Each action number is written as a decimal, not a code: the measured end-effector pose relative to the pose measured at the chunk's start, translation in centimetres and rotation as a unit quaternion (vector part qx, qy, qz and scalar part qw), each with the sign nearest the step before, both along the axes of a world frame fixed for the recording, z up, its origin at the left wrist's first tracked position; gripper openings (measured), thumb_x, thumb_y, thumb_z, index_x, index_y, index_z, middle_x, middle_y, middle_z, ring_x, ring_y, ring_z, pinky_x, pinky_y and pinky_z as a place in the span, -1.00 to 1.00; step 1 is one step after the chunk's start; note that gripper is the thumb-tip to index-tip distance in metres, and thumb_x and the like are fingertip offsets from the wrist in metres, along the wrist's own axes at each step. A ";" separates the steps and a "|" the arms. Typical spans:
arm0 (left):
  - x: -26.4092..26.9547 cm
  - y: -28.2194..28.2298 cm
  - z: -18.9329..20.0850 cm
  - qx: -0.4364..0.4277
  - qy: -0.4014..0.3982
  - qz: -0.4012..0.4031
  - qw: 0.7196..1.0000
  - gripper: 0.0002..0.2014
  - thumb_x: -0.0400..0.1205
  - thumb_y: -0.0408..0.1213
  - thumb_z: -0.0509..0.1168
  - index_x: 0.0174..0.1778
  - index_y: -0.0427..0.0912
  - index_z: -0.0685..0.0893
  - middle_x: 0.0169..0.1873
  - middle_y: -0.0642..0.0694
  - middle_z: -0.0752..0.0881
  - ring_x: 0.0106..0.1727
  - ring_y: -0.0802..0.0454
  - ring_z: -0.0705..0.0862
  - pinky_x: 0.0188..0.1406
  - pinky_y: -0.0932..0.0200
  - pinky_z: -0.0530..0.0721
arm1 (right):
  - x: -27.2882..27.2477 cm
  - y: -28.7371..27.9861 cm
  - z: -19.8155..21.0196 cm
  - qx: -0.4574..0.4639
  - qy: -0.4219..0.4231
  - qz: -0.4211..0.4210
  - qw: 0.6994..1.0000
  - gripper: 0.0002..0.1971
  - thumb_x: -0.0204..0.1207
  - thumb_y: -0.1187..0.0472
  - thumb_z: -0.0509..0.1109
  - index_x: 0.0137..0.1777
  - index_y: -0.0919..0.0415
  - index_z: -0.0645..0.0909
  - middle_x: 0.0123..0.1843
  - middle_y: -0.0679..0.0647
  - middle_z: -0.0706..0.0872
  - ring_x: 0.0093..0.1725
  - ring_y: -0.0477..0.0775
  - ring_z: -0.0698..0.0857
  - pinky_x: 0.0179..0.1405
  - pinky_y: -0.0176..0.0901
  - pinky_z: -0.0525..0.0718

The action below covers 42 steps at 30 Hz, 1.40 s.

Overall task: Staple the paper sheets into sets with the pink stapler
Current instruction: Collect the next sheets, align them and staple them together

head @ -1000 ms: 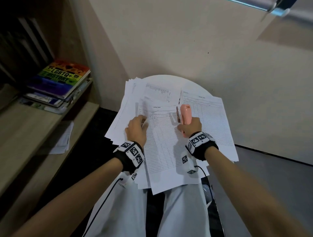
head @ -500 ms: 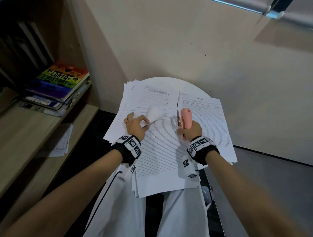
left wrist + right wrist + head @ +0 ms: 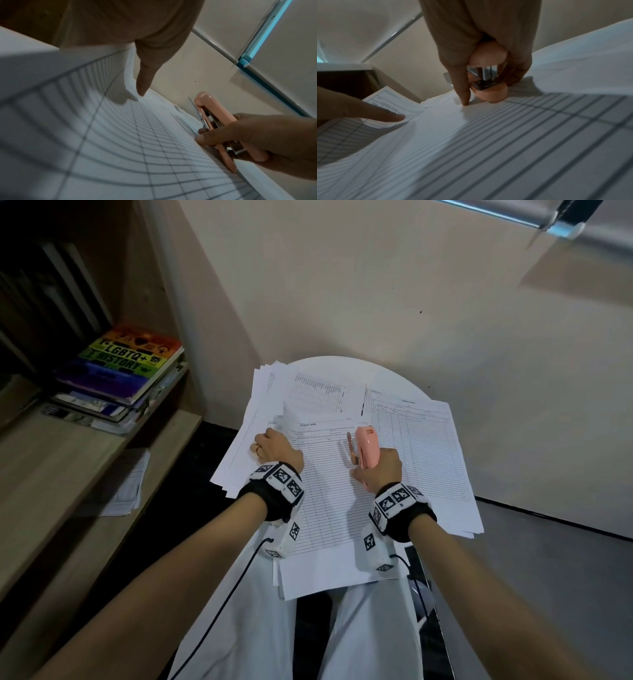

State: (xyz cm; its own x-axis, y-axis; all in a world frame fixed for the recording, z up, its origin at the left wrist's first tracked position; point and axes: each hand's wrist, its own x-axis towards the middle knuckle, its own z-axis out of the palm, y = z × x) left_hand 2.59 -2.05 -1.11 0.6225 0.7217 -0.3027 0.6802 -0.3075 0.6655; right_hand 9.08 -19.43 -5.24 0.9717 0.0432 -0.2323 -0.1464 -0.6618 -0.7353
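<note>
- The left hand (image 3: 274,448) now lies on the upper left corner of the top paper sheet (image 3: 329,501), thumb extended onto the page; half a second ago it had that corner curled up, and the corner now lies flat.
- The right hand (image 3: 378,470) is wrapped around the pink stapler (image 3: 366,448) at the sheet's right edge, index finger pressing the page, much as before.
- The left hand's other fingers are hidden behind its back, so their hold cannot be made out. The stapler's rear is covered by the right hand.
- The sheet overhangs the round white surface (image 3: 342,364) toward the person's lap; more sheets fan left and right of it.
- Left of the sheet, a shelf holds books (image 3: 126,368); beyond it stands a bare wall.
</note>
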 end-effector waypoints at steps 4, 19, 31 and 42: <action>0.2 -1.4 -0.9 0.012 -0.020 -0.026 0.999 -0.66 0.50 -0.54 0.35 0.20 -0.28 0.62 0.47 -0.26 0.22 0.45 -0.27 0.25 0.35 0.07 0.40 | 0.1 -0.2 -0.6 -0.005 -0.005 0.000 1.000 -0.44 -0.03 0.17 0.68 -0.01 0.35 0.66 0.05 0.24 0.71 -0.15 0.21 0.77 -0.25 -0.03 0.80; 0.0 1.0 -0.5 -0.036 0.020 -0.028 0.999 -0.51 0.43 -0.38 0.45 0.26 -0.19 0.48 0.19 -0.22 0.63 0.37 -0.25 0.41 0.34 -0.11 0.46 | 0.2 -0.2 -1.2 -0.020 -0.012 -0.002 1.000 -0.35 -0.04 0.02 0.68 0.05 0.30 0.65 0.09 0.22 0.69 -0.14 0.16 0.76 -0.17 0.01 0.82; -1.6 -0.5 -0.9 -0.044 -0.068 0.018 0.997 -0.67 0.57 -0.24 0.38 0.24 -0.23 0.68 0.47 -0.29 0.24 0.41 -0.30 0.33 0.41 -0.05 0.42 | -0.9 0.0 0.5 -0.007 -0.014 -0.003 1.000 -0.50 0.15 0.24 0.70 -0.07 0.25 0.44 0.26 0.22 0.56 0.07 0.24 0.70 0.10 0.12 0.75; -3.7 0.4 1.9 -0.162 -0.261 -0.042 0.951 -0.70 0.52 -0.28 0.47 0.14 -0.30 0.73 0.08 -0.17 0.78 0.10 -0.08 0.75 0.13 0.06 0.71 | -1.1 -1.0 1.8 0.047 0.014 0.006 0.999 -0.28 -0.06 0.07 0.70 0.09 0.39 0.57 0.19 0.23 0.64 -0.01 0.25 0.73 0.01 0.07 0.78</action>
